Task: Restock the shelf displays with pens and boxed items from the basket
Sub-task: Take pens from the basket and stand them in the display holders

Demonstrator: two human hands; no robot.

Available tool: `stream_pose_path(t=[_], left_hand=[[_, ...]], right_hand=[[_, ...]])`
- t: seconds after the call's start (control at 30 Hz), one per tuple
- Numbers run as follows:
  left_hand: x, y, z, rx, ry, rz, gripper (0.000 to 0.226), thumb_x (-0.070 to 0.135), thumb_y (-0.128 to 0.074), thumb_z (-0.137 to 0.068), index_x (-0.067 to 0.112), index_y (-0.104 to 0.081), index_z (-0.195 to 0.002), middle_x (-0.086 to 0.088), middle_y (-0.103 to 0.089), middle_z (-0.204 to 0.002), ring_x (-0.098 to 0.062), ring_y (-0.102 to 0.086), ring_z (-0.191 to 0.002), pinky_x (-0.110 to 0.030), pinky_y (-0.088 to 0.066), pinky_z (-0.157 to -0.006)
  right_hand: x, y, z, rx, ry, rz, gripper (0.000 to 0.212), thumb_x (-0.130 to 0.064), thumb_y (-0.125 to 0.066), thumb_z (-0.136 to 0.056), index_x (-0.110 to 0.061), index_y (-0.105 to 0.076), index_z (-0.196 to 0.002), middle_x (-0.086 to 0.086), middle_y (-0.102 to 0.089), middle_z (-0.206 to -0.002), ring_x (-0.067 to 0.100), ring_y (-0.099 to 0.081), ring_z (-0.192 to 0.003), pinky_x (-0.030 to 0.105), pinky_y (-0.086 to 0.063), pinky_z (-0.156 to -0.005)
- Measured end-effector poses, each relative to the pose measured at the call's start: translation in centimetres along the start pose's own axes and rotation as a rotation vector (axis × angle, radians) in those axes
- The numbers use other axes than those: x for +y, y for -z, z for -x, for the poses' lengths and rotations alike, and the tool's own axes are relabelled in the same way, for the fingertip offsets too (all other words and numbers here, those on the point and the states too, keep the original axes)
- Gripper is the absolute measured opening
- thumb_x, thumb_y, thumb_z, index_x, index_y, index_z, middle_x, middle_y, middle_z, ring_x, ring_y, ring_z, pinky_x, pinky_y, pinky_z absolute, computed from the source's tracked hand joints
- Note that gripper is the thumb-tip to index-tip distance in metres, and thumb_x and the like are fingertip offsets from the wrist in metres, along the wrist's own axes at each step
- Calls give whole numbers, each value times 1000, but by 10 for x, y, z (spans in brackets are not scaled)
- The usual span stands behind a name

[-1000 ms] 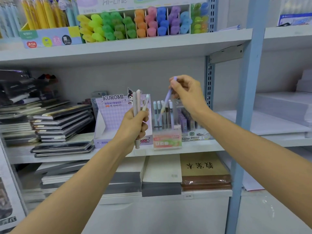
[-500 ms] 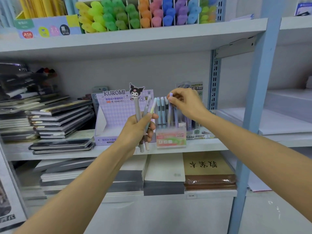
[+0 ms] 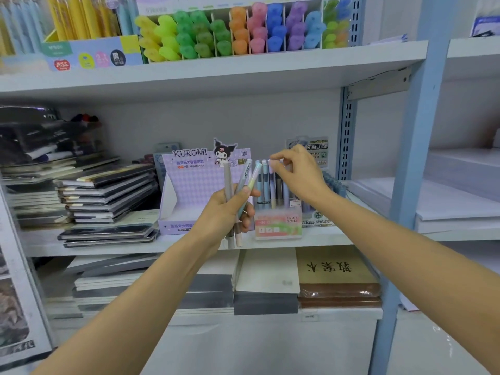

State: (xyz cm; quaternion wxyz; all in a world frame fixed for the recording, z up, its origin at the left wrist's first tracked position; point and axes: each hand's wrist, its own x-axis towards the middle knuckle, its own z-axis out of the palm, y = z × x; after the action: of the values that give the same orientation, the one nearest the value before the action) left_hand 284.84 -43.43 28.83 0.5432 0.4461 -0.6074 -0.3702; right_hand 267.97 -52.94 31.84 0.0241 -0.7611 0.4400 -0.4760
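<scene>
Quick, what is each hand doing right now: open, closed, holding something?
Left hand: closed around a bunch of pens.
Right hand: fingers pinched at the tops of the pens standing in the Fruit Soda box; whether it grips one cannot be told.

Two bare forearms in view, no sleeves, cuffs or gloves anywhere up to the frame edge. left hand (image 3: pixel 226 212) and right hand (image 3: pixel 299 171) both bare: no rings, watch, wristband or bracelet. Nails short and unpainted where visible. No tattoos, plasters or marks on either arm. Rest of the body out of frame, clothing can't be told
</scene>
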Motion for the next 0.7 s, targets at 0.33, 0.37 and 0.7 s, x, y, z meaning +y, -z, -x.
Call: stream_pose_path(t=[0.33,0.37,0.7], left_hand=[[9,-5,6,-19,7,12,30,36,-47,-101,14,-67,-105,1,-67,-68,-10,-60,-54,-22,-53,-52],[10,-2,6,10,25,34,29,36,-48,-101,13,-66,-105,1,-68,-68,-10,-60,-52,-21,-51,-49],[23,18,12,299,10,387,17,23,-71,-86,7,-70,-90,6,-62,-65,-4,-33,-39,-15,-25,-32]], right_hand=[[-34,33,15,-259,28,-714,11,-13,-66,-91,-5,-73,-92,6,-69,-71,10,-63,-60,17,-54,-59],[-33,37,14,-201,-2,-766,11,-10,-66,-90,-2,-72,-95,9,-69,-72,12,-64,-60,18,-55,-59],[-13,51,31,-471,-190,-807,22,-5,-69,-83,-1,-69,-105,15,-74,-90,26,-71,-82,23,-59,-70]])
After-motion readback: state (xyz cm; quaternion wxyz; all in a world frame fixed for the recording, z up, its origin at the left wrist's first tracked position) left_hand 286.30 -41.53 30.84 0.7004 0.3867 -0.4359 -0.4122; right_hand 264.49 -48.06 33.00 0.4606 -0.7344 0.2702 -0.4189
